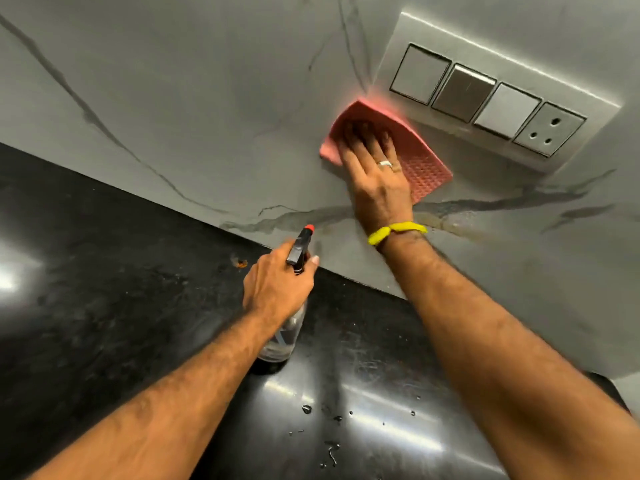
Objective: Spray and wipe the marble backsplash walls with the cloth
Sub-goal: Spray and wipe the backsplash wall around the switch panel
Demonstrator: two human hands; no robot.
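Observation:
A pink cloth (420, 157) lies flat against the grey marble backsplash (194, 109), just below and left of a switch plate. My right hand (375, 168) presses on it with straight, spread fingers; its wrist carries a yellow band. My left hand (277, 285) grips the neck of a clear spray bottle (282, 336) with a black head and red nozzle tip. The bottle stands on the black counter close to the wall, nozzle toward the wall.
A white switch plate (485, 95) with three switches and a socket is fixed to the wall right of the cloth. The black stone counter (104, 306) has water drops (329, 434) near its front. A small orange speck (239, 262) lies by the wall joint.

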